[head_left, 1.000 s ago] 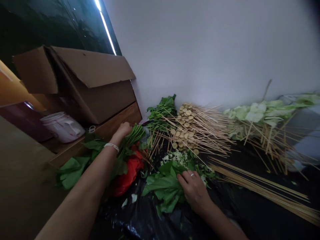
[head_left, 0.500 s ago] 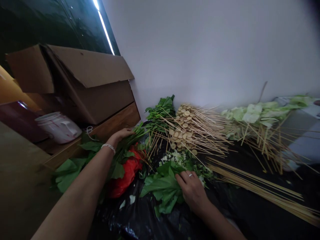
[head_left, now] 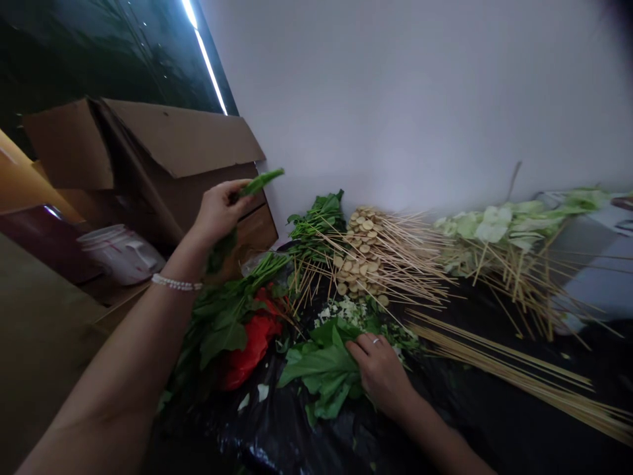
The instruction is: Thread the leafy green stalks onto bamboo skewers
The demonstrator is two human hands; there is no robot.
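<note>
My left hand (head_left: 217, 210) is raised in front of the cardboard box, closed on a green leaf stalk (head_left: 260, 181) whose stem sticks out past my fingers to the right. Below it lies a bunch of leafy greens (head_left: 232, 307) on a red plastic bag (head_left: 252, 349). My right hand (head_left: 380, 369) rests on a small stack of green leaves (head_left: 321, 369) on the black plastic sheet (head_left: 297, 435), its fingers curled over the stack's edge, a ring on one finger.
An open cardboard box (head_left: 173, 165) and a white bucket (head_left: 116, 254) stand at the left. Skewered round slices (head_left: 363, 254), skewered pale leaves (head_left: 499, 231) and loose bamboo skewers (head_left: 499, 369) lie along the white wall. More greens (head_left: 316, 221) lie behind.
My left hand has lifted from the bunch of greens, carrying one leaf stalk up in front of the box. My right hand has stayed on the leaf stack.
</note>
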